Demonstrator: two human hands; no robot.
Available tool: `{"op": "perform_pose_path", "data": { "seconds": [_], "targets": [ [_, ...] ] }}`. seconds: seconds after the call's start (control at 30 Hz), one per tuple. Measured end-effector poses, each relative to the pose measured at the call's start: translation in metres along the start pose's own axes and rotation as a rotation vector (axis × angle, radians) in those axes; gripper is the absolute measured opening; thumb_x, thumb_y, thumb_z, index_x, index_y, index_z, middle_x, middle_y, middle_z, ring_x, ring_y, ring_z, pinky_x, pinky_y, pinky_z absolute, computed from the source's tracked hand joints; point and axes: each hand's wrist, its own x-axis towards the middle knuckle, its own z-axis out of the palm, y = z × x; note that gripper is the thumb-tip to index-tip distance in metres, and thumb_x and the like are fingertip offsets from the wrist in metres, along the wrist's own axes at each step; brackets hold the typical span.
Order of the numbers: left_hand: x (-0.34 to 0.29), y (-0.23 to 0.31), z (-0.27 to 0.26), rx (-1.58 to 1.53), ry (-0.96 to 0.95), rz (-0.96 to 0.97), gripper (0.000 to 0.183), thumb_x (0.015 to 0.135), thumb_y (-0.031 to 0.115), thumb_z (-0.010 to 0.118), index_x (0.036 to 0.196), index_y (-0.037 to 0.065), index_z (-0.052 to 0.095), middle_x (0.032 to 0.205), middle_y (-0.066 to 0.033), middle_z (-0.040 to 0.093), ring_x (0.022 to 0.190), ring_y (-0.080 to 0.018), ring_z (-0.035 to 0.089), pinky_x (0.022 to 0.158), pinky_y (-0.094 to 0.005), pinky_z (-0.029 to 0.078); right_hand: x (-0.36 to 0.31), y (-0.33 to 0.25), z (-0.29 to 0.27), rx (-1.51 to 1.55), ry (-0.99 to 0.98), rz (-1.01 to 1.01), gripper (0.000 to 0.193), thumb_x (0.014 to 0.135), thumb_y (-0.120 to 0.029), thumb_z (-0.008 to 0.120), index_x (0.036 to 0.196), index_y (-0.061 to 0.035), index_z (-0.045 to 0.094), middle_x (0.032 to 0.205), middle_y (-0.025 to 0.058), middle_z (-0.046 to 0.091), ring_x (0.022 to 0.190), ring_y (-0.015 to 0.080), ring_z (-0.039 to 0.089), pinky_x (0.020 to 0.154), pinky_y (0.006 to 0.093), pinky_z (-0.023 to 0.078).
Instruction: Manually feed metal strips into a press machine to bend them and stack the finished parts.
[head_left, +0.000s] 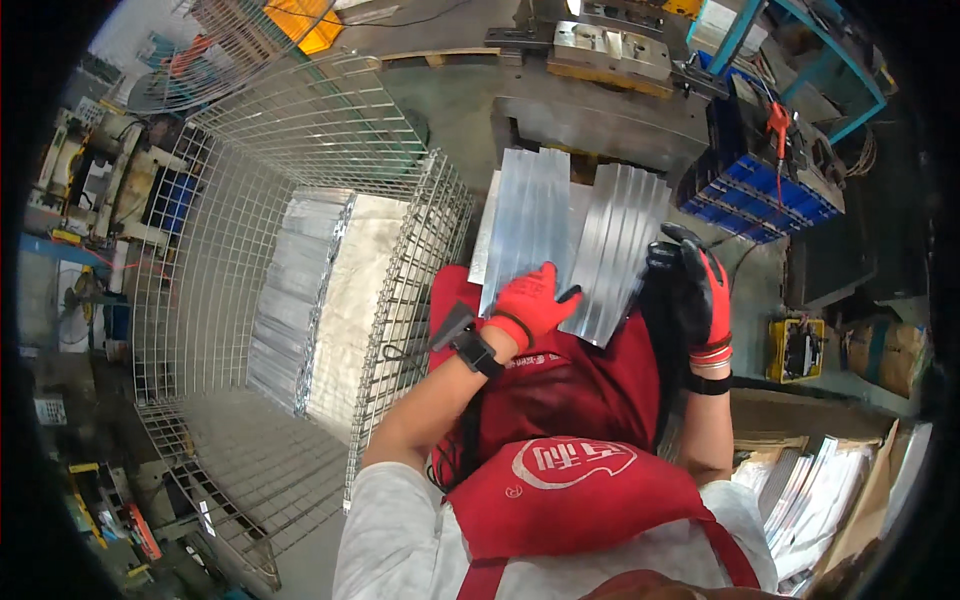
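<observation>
Two groups of long silvery metal profiles lie in front of my lap. The left metal profiles point(530, 205) look smooth and bluish, while the right metal profiles point(618, 235) are ridged and slant toward my knees. My left hand point(535, 305), in a red glove with dark fingertips, rests at the near end of the left profiles, thumb and forefinger apart; its other fingers are partly hidden. To the right of the ridged profiles is my right hand point(700, 290), gloved in red and black. Its fingers are curved and apart, with nothing visible between them.
At my left stands a large wire mesh cage point(210, 300) holding stacked metal strips point(300, 290) beside a cream-coloured sheet point(360, 280). Blue crates point(760, 185) stand at the far right. A cardboard box point(860, 500) with more strips is near my right elbow. Metal blocks point(610, 55) lie ahead.
</observation>
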Motion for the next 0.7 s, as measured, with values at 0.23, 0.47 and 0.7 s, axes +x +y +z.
{"op": "perform_pose_path", "data": {
  "seconds": [0.23,0.47,0.7],
  "targets": [
    [0.013,0.029,0.035,-0.046,-0.137,-0.043,0.059,0.071,0.051,0.054,0.096,-0.001,0.043,0.087,-0.0211,0.058,0.082,-0.0350,0.057,0.071,-0.0418,0.044,-0.005,0.046,-0.010,-0.276,-0.096,-0.034,0.035,0.089,-0.025,0.044,0.110,0.0021,0.049,0.087,0.0089,0.060,0.080,0.0140,0.056,0.073,0.0257,0.044],
    [0.017,0.023,0.045,0.020,-0.172,0.013,0.047,0.077,0.042,0.049,0.093,-0.002,0.044,0.079,-0.0193,0.060,0.075,-0.0340,0.058,0.069,-0.0420,0.045,-0.008,0.047,-0.014,-0.169,-0.080,0.056,0.034,0.088,-0.023,0.043,0.110,0.0030,0.049,0.089,0.0123,0.060,0.081,0.0191,0.058,0.074,0.0275,0.044],
    [0.006,0.005,0.031,0.082,-0.067,-0.001,0.029,0.078,0.031,0.047,0.085,0.002,0.048,0.075,-0.0170,0.060,0.071,-0.0329,0.058,0.065,-0.0419,0.045,-0.006,0.049,-0.013,0.004,-0.038,0.083,0.034,0.087,-0.023,0.046,0.108,0.0038,0.051,0.087,0.0119,0.060,0.080,0.0180,0.058,0.075,0.0290,0.044]
  ]
}}
